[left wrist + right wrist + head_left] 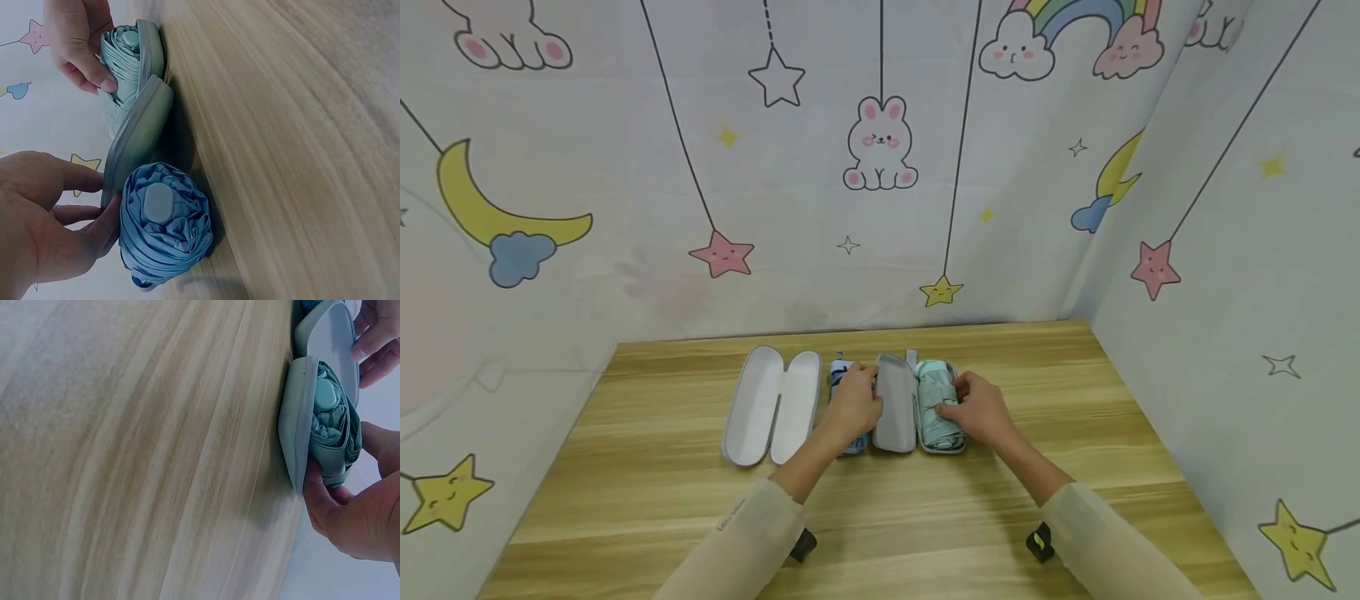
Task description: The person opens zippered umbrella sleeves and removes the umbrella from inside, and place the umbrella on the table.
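A pale green folded umbrella (938, 408) lies in one half of an open grey-green zip case (299, 419). My right hand (983, 408) grips that half at its right side, thumb against the umbrella and fingers at the rim. With its fingertips, my left hand (50, 219) pinches the edge of the case's raised lid (895, 404), whose grey inside is bare. Close under the left hand, a blue folded umbrella (165, 225) lies on the table to the left of the lid. The left hand covers part of it in the head view.
A long white hard case (752, 408) lies open at the left on the wooden table (655, 500). Cartoon-printed cloth walls (805, 250) stand behind the table and along its sides.
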A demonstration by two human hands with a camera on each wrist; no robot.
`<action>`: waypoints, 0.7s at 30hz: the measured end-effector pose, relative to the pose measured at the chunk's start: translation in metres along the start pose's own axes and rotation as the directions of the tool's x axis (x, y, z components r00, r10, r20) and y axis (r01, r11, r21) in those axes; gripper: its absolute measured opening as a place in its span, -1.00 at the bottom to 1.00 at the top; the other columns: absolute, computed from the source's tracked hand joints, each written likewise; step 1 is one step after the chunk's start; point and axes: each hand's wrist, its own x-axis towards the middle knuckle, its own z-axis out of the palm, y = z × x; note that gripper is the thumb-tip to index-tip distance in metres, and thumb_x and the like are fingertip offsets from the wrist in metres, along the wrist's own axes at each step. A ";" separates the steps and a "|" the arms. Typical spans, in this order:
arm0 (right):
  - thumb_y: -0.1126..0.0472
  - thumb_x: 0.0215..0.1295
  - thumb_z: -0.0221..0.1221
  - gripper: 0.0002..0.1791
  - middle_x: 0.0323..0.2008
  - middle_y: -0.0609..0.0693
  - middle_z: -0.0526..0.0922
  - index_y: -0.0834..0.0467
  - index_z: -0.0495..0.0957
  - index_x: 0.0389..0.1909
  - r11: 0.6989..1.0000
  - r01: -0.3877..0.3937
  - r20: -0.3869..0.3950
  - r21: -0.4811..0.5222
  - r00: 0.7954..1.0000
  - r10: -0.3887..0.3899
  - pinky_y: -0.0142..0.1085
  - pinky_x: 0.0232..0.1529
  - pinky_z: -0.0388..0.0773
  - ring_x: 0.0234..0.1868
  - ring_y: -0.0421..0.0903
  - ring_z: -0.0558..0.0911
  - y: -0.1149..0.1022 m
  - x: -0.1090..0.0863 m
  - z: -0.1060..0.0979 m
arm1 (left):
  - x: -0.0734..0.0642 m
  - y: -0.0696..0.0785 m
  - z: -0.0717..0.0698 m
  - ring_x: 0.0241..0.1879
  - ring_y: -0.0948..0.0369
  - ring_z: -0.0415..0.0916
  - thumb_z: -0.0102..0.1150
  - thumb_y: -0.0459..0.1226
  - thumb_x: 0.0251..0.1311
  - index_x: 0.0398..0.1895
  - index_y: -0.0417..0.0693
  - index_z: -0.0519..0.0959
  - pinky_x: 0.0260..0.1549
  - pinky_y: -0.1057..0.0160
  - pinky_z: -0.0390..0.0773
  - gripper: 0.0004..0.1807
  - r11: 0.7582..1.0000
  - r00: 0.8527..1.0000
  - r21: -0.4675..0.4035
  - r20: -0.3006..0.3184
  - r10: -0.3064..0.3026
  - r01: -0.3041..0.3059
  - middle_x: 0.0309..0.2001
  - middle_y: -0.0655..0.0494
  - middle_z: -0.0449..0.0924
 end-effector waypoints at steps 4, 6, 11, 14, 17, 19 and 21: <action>0.11 0.22 0.50 -0.48 -0.05 0.17 0.70 0.30 0.59 0.09 1.000 -0.013 0.005 0.020 1.000 0.013 0.02 0.04 0.62 0.01 0.11 0.65 0.002 0.002 -0.002 | 0.000 0.000 0.001 0.12 -0.08 0.61 0.15 -0.51 0.36 0.42 -0.42 0.46 -0.03 0.03 0.69 -0.46 1.000 1.000 0.009 -0.002 -0.001 0.001 0.27 -0.31 0.50; 0.11 0.22 0.50 -0.48 -0.06 0.17 0.71 0.30 0.59 0.08 0.999 -0.021 0.007 0.029 1.000 0.021 0.02 0.03 0.62 0.01 0.11 0.66 0.002 0.002 -0.004 | 0.000 0.000 0.001 0.13 -0.09 0.61 0.16 -0.50 0.37 0.42 -0.41 0.46 -0.02 0.02 0.69 -0.46 1.000 1.000 0.016 -0.002 -0.001 0.001 0.28 -0.30 0.49; 0.12 0.24 0.50 -0.49 -0.06 0.17 0.70 0.31 0.60 0.08 0.996 -0.045 0.015 0.080 0.999 0.044 0.01 0.04 0.62 0.01 0.11 0.66 0.002 0.003 -0.009 | 0.000 0.000 0.002 0.14 -0.10 0.60 0.15 -0.49 0.39 0.43 -0.41 0.45 -0.01 0.01 0.69 -0.46 1.000 1.000 0.024 0.003 -0.001 0.001 0.31 -0.32 0.47; 0.12 0.24 0.50 -0.49 -0.05 0.16 0.69 0.30 0.60 0.09 0.991 -0.065 0.021 0.114 0.998 0.063 -0.01 0.04 0.61 0.02 0.11 0.65 0.003 0.003 -0.012 | 0.000 0.000 0.002 0.11 -0.08 0.61 0.15 -0.48 0.38 0.45 -0.38 0.44 -0.07 0.04 0.69 -0.44 1.000 1.000 0.029 0.000 0.001 -0.001 0.32 -0.31 0.46; 0.12 0.26 0.49 -0.50 -0.02 0.16 0.68 0.29 0.59 0.10 0.985 -0.079 0.029 0.152 0.997 0.076 -0.02 0.05 0.61 0.03 0.11 0.64 0.004 0.002 -0.015 | 0.000 0.000 0.002 0.06 -0.06 0.62 0.15 -0.49 0.37 0.46 -0.34 0.45 -0.14 0.07 0.67 -0.43 0.999 1.000 0.035 -0.006 0.009 -0.009 0.32 -0.30 0.47; 0.12 0.27 0.49 -0.49 -0.01 0.17 0.67 0.29 0.59 0.11 0.982 -0.082 0.033 0.173 0.996 0.078 -0.03 0.05 0.62 0.05 0.11 0.64 0.004 0.002 -0.017 | 0.000 0.000 0.003 0.06 -0.07 0.62 0.15 -0.50 0.36 0.45 -0.33 0.47 -0.16 0.08 0.67 -0.43 0.999 1.000 0.041 -0.012 0.019 -0.019 0.32 -0.30 0.48; 0.13 0.27 0.49 -0.50 0.01 0.18 0.68 0.29 0.58 0.12 0.977 -0.082 0.034 0.195 0.997 0.076 -0.04 0.05 0.62 0.06 0.12 0.64 0.005 0.002 -0.019 | 0.000 0.001 0.004 0.07 -0.08 0.63 0.14 -0.50 0.36 0.44 -0.32 0.48 -0.16 0.09 0.66 -0.44 0.998 1.000 0.050 -0.014 0.026 -0.025 0.32 -0.30 0.49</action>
